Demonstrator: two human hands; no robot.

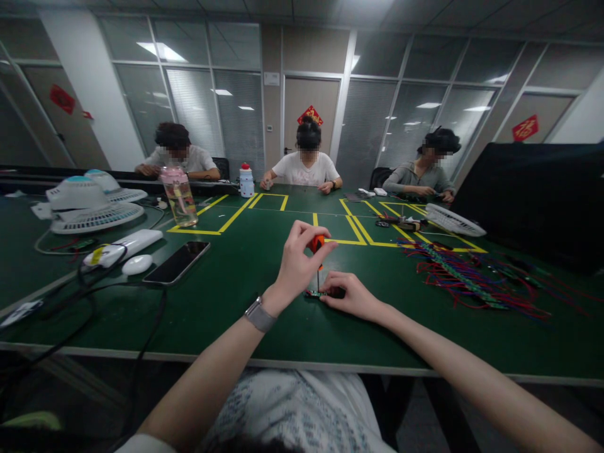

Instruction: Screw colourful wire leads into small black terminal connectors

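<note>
My left hand point(297, 261) is closed round the orange handle of a small screwdriver point(318, 244), held upright with its tip down on a small green circuit board point(315, 293). My right hand point(348, 294) lies on the green table point(236, 296) with its fingers pinched on the board's right end, holding it down. A watch sits on my left wrist.
A pile of red, blue and green wired parts point(465, 272) lies to the right. A black phone point(177, 262), a white mouse point(136, 264), cables, desk fans point(92, 204) and a bottle point(179, 196) stand to the left. Three people sit at the far side.
</note>
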